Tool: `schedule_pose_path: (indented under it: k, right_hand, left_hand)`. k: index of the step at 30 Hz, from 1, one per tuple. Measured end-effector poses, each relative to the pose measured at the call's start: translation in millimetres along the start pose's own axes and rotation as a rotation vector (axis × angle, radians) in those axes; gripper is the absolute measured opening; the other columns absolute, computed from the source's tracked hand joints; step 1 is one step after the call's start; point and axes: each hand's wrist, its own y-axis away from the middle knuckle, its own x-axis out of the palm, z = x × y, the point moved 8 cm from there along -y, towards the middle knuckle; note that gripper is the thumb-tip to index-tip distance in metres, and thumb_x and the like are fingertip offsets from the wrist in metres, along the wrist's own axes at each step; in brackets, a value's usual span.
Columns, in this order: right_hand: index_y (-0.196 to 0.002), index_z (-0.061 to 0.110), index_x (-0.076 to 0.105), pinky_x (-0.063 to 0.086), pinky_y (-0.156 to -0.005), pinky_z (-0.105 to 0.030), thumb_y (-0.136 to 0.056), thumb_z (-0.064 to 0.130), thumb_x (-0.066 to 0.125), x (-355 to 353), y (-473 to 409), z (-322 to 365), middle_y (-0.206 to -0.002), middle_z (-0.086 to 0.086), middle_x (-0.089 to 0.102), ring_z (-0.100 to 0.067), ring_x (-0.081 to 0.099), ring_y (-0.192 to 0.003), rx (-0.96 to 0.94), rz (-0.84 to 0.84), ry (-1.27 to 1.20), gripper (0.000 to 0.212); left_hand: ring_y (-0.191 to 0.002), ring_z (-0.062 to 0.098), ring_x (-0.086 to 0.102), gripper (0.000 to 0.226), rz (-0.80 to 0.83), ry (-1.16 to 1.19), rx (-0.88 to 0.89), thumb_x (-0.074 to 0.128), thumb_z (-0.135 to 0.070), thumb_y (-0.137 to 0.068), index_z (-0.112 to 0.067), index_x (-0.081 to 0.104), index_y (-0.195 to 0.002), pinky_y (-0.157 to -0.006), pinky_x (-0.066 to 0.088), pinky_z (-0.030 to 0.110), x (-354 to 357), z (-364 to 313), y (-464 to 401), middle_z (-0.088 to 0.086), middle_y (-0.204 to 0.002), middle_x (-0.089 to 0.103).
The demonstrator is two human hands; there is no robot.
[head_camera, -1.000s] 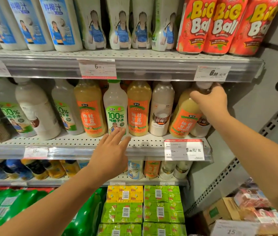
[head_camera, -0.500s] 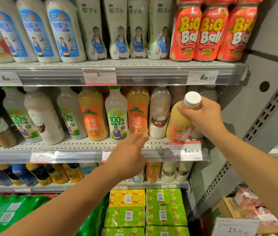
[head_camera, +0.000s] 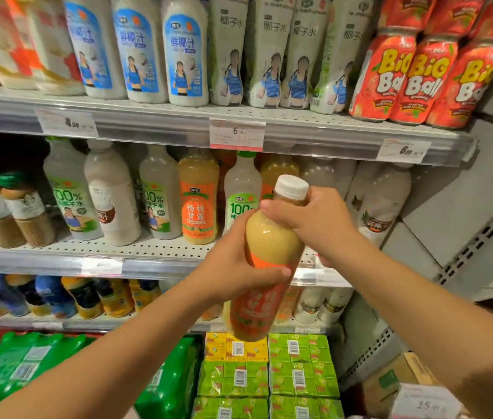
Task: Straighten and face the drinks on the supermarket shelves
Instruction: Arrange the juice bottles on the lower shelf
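The orange-labelled bottle (head_camera: 269, 261) was off the middle shelf (head_camera: 154, 252) and held in front of it, tilted, white cap uppermost. The right hand (head_camera: 314, 222) gripped its neck just below the cap, fingers curled round it. The left hand (head_camera: 239, 267) clasped its body at the label's top, thumb across the front. A matching bottle (head_camera: 198, 196) stood upright on that shelf.
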Motion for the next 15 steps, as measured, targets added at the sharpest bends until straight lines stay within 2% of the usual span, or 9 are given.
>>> schedule_pose_path:
  k: [3, 6, 9, 13, 15]
  right_hand:
    - [-0.074, 0.017, 0.072, 0.057, -0.066, -0.040, -0.066, 0.035, 0.085, 34.9, 6.0, 6.1, -0.073, 0.001, 0.073, -0.015, 0.071, -0.073, 0.005, 0.007, 0.060, 0.024]
    - [-0.063, 0.021, 0.068, 0.050, -0.057, -0.031, -0.063, 0.036, 0.085, 61.7, 8.1, 9.4, -0.062, 0.009, 0.068, -0.004, 0.062, -0.059, 0.000, 0.007, 0.103, 0.023]
    - [-0.060, 0.024, 0.067, 0.047, -0.053, -0.026, -0.060, 0.038, 0.085, 78.5, 6.0, 9.9, -0.057, 0.012, 0.065, 0.001, 0.057, -0.054, 0.007, 0.001, 0.111, 0.023]
    - [-0.068, 0.027, 0.068, 0.050, -0.059, -0.029, -0.054, 0.049, 0.083, 94.0, 3.0, 9.5, -0.067, 0.011, 0.068, -0.003, 0.064, -0.065, 0.018, -0.005, 0.121, 0.030]
    - [-0.081, 0.029, 0.071, 0.051, -0.064, -0.027, -0.051, 0.062, 0.079, 104.4, 0.0, 7.9, -0.080, 0.013, 0.072, -0.001, 0.067, -0.075, 0.032, 0.131, 0.123, 0.045]
  left_hand:
    - [-0.105, 0.005, 0.061, 0.096, -0.029, 0.033, -0.016, 0.087, -0.043, -0.052, -0.039, 0.037, -0.133, -0.086, 0.056, 0.033, -26.0, 11.2, 13.4, -0.011, -0.121, 0.058]
    - [-0.103, 0.003, 0.061, 0.088, -0.031, 0.029, 0.026, 0.088, -0.031, -0.055, -0.038, 0.041, -0.129, -0.083, 0.054, 0.025, -47.2, 14.3, 20.2, -0.011, -0.119, 0.060]
    - [-0.105, 0.004, 0.061, 0.082, 0.005, 0.018, 0.037, 0.087, -0.029, -0.056, -0.039, 0.042, -0.123, -0.084, 0.053, 0.026, -59.6, 18.3, 21.3, -0.012, -0.118, 0.060]
    - [-0.100, 0.000, 0.061, 0.079, -0.027, -0.027, 0.039, 0.089, -0.034, -0.053, -0.041, 0.047, -0.119, -0.083, 0.055, 0.032, -77.1, 25.3, 20.2, -0.018, -0.111, 0.062]
    - [-0.098, 0.000, 0.062, 0.080, -0.072, -0.065, 0.039, 0.090, -0.040, -0.050, -0.043, 0.048, -0.119, -0.082, 0.056, 0.036, -87.1, 31.1, 19.6, -0.017, -0.109, 0.064]
